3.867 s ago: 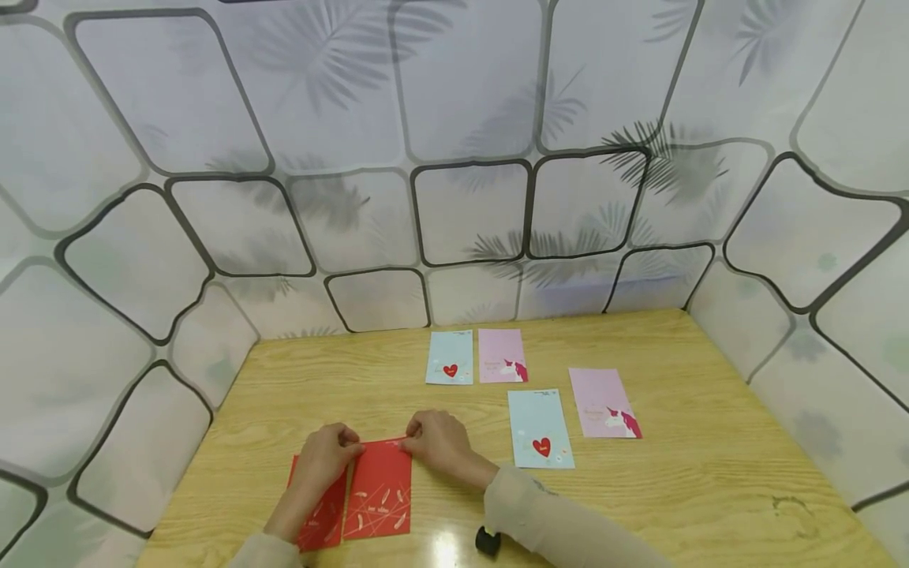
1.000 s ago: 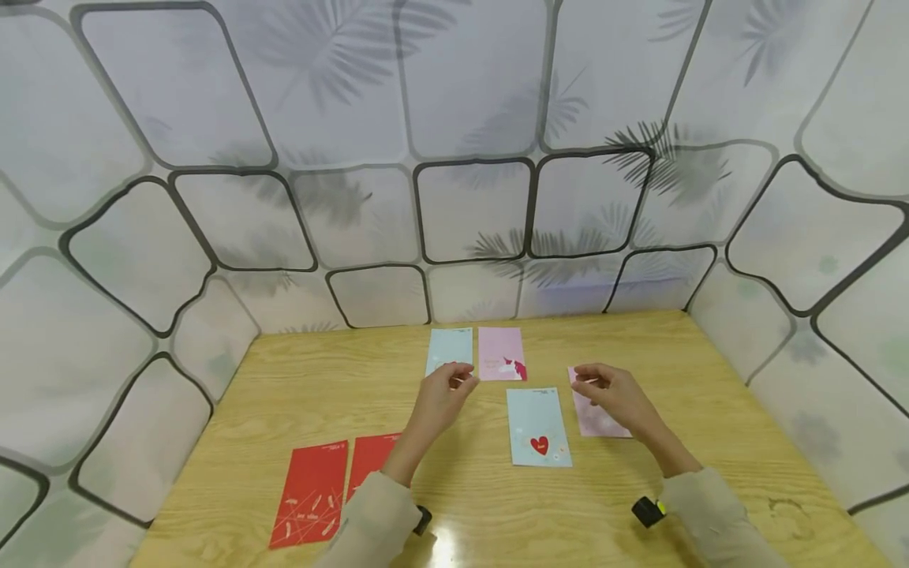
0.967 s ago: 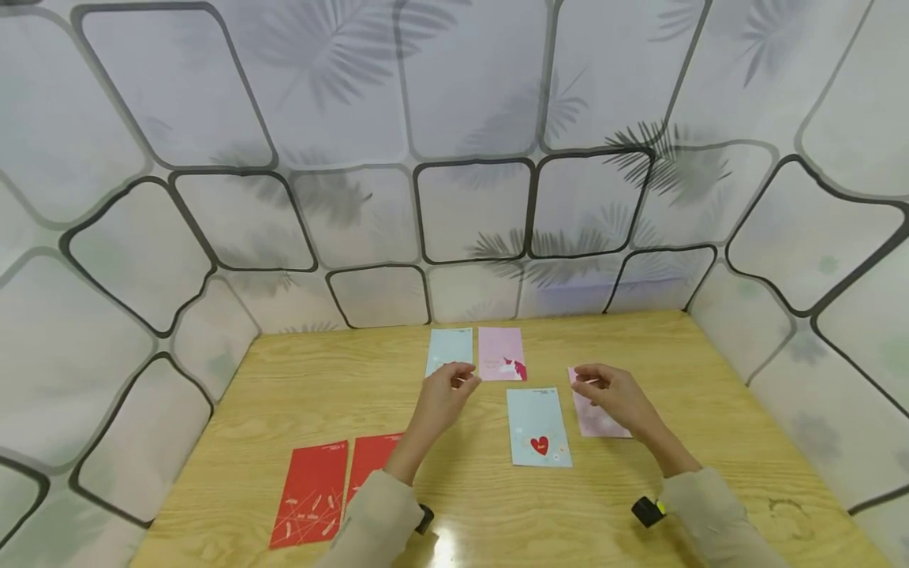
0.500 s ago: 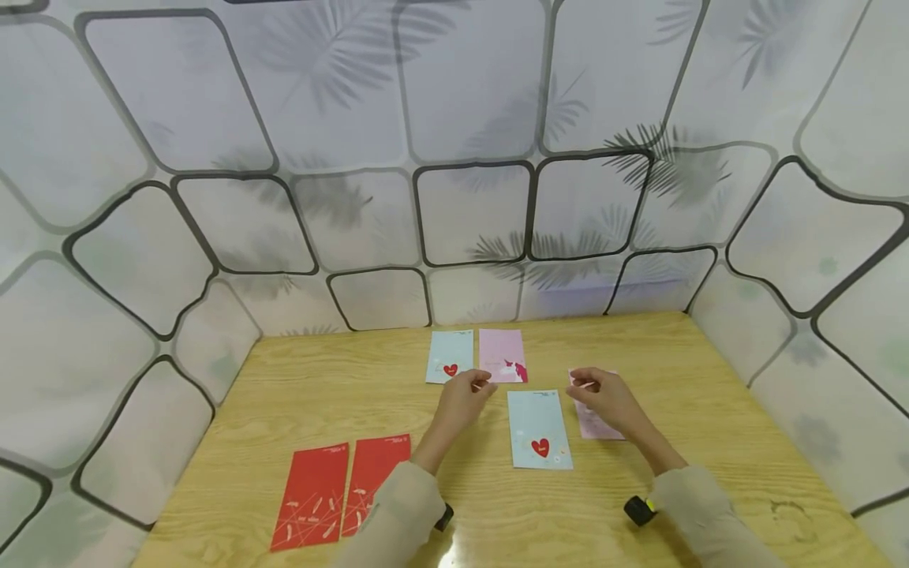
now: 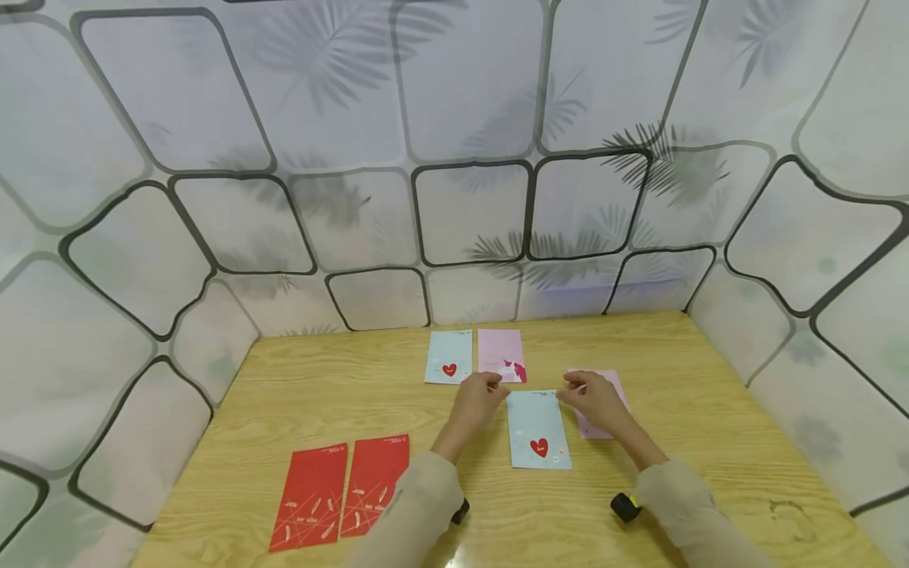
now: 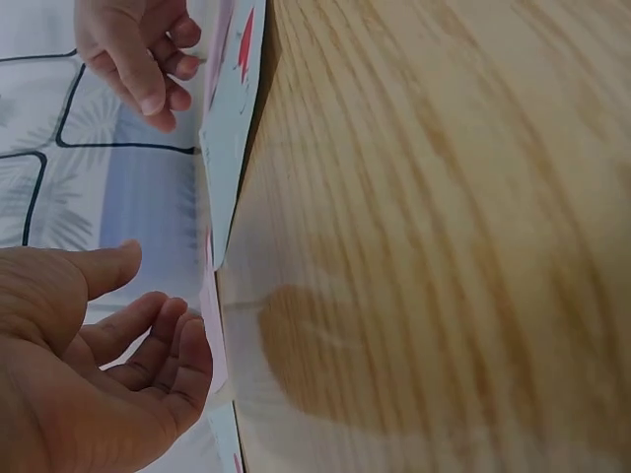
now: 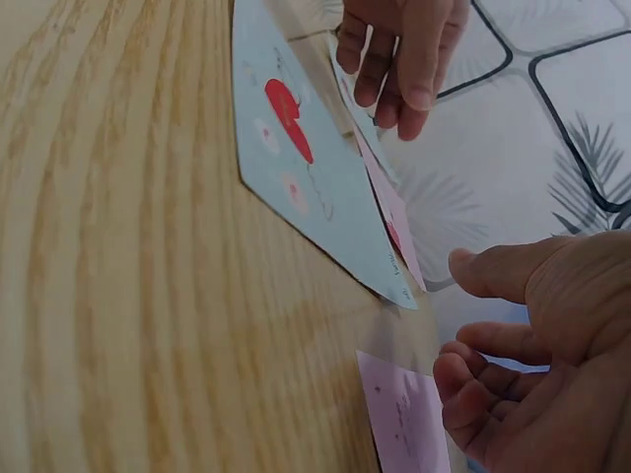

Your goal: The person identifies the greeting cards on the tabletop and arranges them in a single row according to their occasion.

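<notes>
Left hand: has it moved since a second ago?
Yes: in the head view, the left hand has moved rightward, toward the near blue card.

The wood-grained table (image 5: pixel 710 426) carries red cards (image 5: pixel 308 497), pale-blue cards (image 5: pixel 539 426) and pink cards (image 5: pixel 500 352) (two of each).

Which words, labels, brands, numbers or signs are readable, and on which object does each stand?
No text reads with certainty.
Nearer light-blue rectangular paper card: red heart sign; lettering too small.
Farther light-blue card: likewise.
Nearer pink paper card: print blurred.
Farther pink card: print too faint.
Two red paper cards: too small.
</notes>
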Available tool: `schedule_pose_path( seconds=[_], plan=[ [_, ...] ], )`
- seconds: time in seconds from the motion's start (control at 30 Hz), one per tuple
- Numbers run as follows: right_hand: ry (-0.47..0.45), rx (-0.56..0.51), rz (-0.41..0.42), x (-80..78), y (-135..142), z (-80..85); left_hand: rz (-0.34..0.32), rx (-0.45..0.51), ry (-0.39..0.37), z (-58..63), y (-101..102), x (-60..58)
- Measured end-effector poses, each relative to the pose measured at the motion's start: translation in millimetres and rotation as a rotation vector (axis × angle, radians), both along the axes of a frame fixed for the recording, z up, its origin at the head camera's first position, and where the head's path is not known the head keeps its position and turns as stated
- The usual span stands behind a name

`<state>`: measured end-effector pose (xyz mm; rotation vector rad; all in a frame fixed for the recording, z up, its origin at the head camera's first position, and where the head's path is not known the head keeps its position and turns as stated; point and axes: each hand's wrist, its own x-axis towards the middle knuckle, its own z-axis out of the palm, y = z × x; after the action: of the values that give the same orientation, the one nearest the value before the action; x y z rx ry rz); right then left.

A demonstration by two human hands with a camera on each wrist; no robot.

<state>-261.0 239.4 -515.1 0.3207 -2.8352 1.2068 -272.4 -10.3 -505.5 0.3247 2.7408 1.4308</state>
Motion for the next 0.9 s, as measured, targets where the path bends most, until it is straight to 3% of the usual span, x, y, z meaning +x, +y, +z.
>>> schedule_pose_path(
  seconds=[0.23, 0.5, 0.67, 0.9],
  plan=[
    [0.084, 0.168, 0.005, -4.6, -10, -3.0, 0.018, -0.073, -0.059, -2.5, 5, -0.6],
    [-0.015, 0.313, -0.040, -3.0, -22, 3.7, -0.006, -0.109, -0.031, -5.7, 9, -1.6],
    [-0.058, 0.340, -0.061, -3.1, -27, 4.3, -0.012, -0.156, -0.015, -5.6, 12, 0.7],
    [-0.038, 0.356, -0.046, -3.5, -29, 3.1, -0.012, -0.234, 0.014, -10.3, 15, 2.0]
  ],
)
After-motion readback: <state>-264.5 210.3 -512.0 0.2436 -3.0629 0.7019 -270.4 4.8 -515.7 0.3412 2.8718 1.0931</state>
